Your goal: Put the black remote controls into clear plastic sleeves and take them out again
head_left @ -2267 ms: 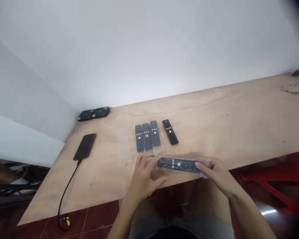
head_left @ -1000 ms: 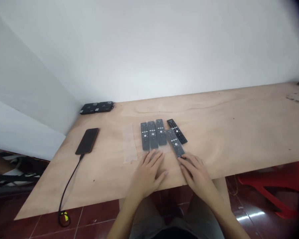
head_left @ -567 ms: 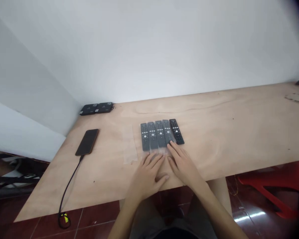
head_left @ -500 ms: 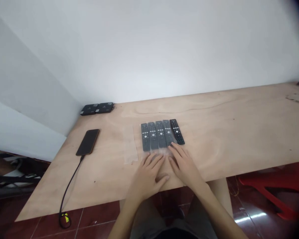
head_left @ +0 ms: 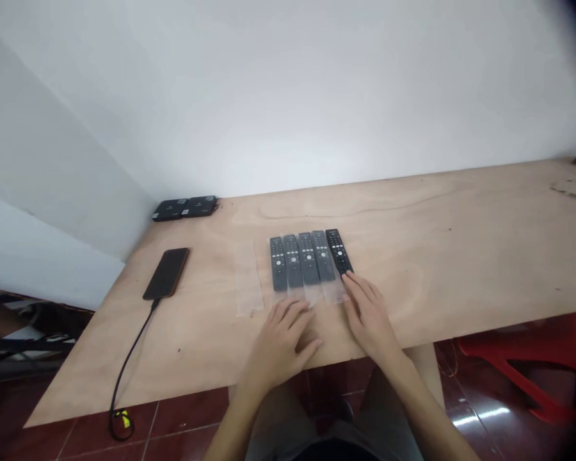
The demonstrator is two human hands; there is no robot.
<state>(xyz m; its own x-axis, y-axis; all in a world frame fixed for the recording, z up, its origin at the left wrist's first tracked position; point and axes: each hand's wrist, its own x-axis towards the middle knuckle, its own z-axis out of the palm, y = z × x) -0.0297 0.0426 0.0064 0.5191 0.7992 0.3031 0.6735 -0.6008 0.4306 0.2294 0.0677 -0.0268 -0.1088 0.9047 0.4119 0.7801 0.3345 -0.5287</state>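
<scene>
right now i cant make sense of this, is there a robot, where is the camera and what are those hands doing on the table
There is no robot here: these are a person's two bare hands. The one camera is worn on that person's head, looking forward and down.

On the wooden table lie four wrapped remotes in a row, each in a clear sleeve, with a bare remote at the right end. To the left are a flat loose sleeve, a phone with a black cable, and two black boxes near the wall.

The left hand rests by the near ends of the sleeves. The right hand has its fingertips at the bare remote's near end. Neither hand is lifting anything.
</scene>
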